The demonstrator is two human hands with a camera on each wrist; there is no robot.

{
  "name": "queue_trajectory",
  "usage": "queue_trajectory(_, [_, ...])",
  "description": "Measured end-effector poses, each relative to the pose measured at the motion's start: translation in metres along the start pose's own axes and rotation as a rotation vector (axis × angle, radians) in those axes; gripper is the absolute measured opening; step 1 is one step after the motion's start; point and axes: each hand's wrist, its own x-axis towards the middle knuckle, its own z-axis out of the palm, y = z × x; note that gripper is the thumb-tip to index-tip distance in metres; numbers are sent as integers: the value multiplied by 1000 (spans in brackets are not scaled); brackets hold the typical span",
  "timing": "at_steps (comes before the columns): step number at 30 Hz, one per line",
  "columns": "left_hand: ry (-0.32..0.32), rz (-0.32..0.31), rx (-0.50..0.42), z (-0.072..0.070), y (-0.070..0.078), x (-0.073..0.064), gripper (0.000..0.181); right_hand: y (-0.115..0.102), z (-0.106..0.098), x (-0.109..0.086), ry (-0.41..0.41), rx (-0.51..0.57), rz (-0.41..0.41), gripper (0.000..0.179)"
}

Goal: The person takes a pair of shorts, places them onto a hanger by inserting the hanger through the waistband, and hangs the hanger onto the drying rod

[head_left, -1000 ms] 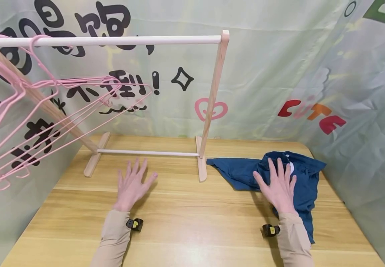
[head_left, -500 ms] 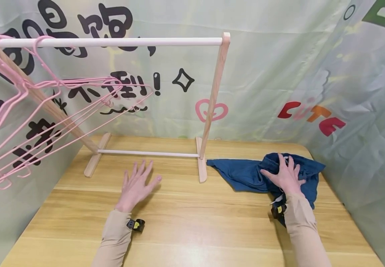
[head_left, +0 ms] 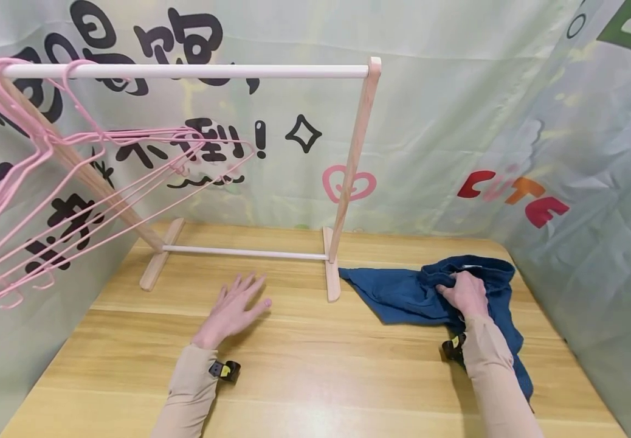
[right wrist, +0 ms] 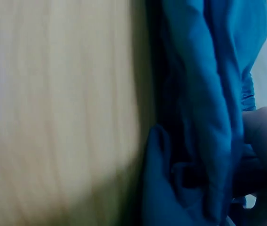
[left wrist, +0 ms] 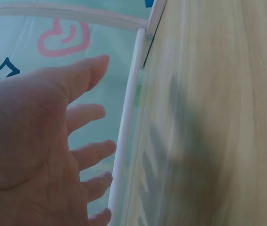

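A pair of dark blue pants (head_left: pixel 397 297) lies crumpled at the right of the table, one leg spread to the left and the other toward the front. My right hand (head_left: pixel 467 295) grips the waistband, thumb and fingers curled on the cloth, and the waist opening shows behind it. In the right wrist view, folds of the pants (right wrist: pixel 204 94) hang beside the thumb; the fingertips are mostly hidden. My left hand (head_left: pixel 231 313) is held over the middle-left of the table with fingers spread, holding nothing. The left wrist view has its shadow falling on the wood.
A wooden rack with a white top rail (head_left: pixel 200 72) stands at the back left. Several pink hangers (head_left: pixel 96 137) hang from its left end. The rack's right foot (head_left: pixel 332 286) is beside the tip of the left pant leg. Printed cloth walls (head_left: pixel 430 121) enclose the table (head_left: pixel 315 359).
My right hand has gone from hovering open over the pants to gripping the waistband, which is now raised and opened out. My left hand has drifted slightly right.
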Motion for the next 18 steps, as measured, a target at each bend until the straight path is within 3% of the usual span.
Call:
queue_trajectory(4, [-42,48,-36,2,2,1,62,-3,3,-4,42,25,-41,47])
queue_trajectory(7, [-57,68,-55,4,1,2,62,-6,7,-8,134,60,-89,40])
queue_trajectory(11, [-68,80,-76,6,2,2,62,-9,17,-13,354,135,-193,31])
queue_trajectory(18, [-74,89,-101,7,3,3,65,-18,27,-21,771,383,-404,15])
